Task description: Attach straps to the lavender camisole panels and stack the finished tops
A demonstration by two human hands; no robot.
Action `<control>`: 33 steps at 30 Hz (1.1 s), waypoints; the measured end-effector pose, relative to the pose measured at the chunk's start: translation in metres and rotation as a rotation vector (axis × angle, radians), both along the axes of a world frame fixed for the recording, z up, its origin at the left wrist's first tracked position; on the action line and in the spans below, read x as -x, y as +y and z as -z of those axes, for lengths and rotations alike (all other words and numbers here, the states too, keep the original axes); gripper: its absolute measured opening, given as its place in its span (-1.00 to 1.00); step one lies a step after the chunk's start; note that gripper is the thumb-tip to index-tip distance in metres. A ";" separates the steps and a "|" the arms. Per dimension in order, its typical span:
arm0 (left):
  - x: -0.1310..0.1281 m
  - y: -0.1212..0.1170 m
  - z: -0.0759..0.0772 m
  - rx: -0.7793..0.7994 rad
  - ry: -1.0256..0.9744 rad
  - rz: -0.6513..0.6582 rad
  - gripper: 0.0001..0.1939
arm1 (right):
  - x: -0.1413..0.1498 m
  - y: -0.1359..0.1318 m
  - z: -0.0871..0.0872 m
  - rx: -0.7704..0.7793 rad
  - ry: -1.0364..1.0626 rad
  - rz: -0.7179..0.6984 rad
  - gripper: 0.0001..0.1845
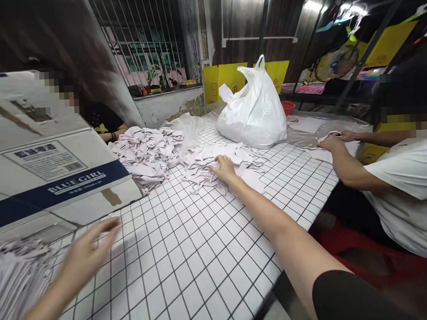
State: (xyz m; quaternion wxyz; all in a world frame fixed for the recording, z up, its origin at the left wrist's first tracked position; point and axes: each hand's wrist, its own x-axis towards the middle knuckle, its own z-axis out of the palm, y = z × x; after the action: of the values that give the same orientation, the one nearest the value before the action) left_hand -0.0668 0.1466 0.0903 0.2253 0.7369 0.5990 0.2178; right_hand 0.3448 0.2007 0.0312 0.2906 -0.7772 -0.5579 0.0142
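Observation:
My right hand reaches far across the grid-patterned table and rests palm-down on a loose pile of pale pink fabric pieces, fingers curled into the cloth. My left hand hovers low over the table at the near left, fingers stretched out and slightly blurred, holding nothing. It is beside a stack of pale fabric pieces at the left edge. A larger heap of the same pink pieces lies further back.
A cardboard box marked BLUE GIRL stands at the left. A tied white plastic bag sits at the table's far end. A person in a white shirt works at the right; another sits at the back left.

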 end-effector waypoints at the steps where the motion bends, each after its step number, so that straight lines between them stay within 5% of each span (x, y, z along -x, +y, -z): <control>1: -0.038 0.005 0.008 0.064 -0.130 0.042 -0.64 | -0.022 0.008 -0.006 0.028 -0.007 -0.005 -0.49; 4: -0.167 0.012 0.041 0.372 -0.481 0.291 -0.64 | -0.064 0.022 -0.025 0.175 -0.051 -0.138 -0.53; 7: -0.269 0.014 0.070 0.479 -0.711 0.236 -0.64 | -0.086 0.025 -0.049 0.212 -0.081 -0.190 -0.78; 9: -0.308 0.016 0.080 0.462 -0.771 0.179 -0.45 | -0.094 0.022 -0.068 0.168 -0.083 -0.206 -0.77; 12: -0.335 0.015 0.083 0.444 -0.827 0.119 -0.24 | -0.095 0.007 -0.086 0.169 -0.137 -0.275 -0.55; 14: -0.339 0.009 0.081 0.441 -0.847 0.098 -0.23 | -0.089 -0.010 -0.084 0.265 -0.211 -0.254 -0.41; 18: -0.322 -0.005 0.080 0.429 -0.861 0.141 -0.31 | -0.080 -0.038 -0.062 0.315 -0.219 -0.142 -0.82; 21: -0.300 -0.001 0.082 0.418 -0.861 0.141 -0.27 | -0.076 -0.042 -0.070 0.221 -0.138 -0.141 -0.81; 24: -0.293 0.006 0.080 0.414 -0.881 0.145 -0.03 | -0.066 -0.042 -0.112 0.099 -0.026 -0.215 -0.73; 27: -0.297 0.006 0.074 0.486 -0.948 0.311 0.09 | -0.042 -0.050 -0.170 -0.040 0.384 -0.445 -0.84; 30: -0.280 0.007 0.056 0.542 -0.960 0.525 -0.27 | -0.019 -0.064 -0.218 -0.169 0.877 -0.592 -0.90; 33: -0.212 0.011 0.026 0.457 -0.883 0.682 -0.65 | -0.010 -0.086 -0.228 -0.271 1.174 -0.562 -0.84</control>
State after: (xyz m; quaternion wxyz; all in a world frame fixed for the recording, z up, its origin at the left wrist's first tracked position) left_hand 0.1448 0.1575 0.0640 0.6626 0.6602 0.2101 0.2844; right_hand 0.3552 0.1152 0.2596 0.6265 -0.4221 -0.4853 0.4402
